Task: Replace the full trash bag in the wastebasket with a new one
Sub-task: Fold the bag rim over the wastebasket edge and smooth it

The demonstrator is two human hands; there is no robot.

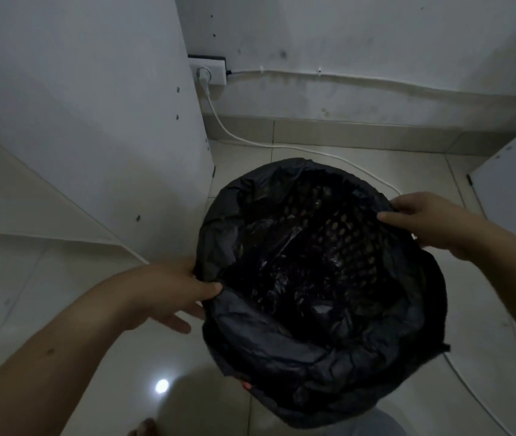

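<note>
A round wastebasket stands on the tiled floor, lined with a black trash bag (319, 350) whose edge is folded over the rim. The basket's perforated wall (341, 228) shows through the bag on the far inner side. My left hand (181, 291) pinches the bag's edge at the left rim, thumb on top. My right hand (429, 221) grips the bag's edge at the upper right rim. The bag's inside looks dark and crumpled; I cannot tell what lies at the bottom.
A white cabinet panel (99, 121) stands close on the left. A wall socket (208, 72) holds a plug, and its white cable (250, 140) runs across the floor behind the basket. Another white panel (514, 190) is at the right.
</note>
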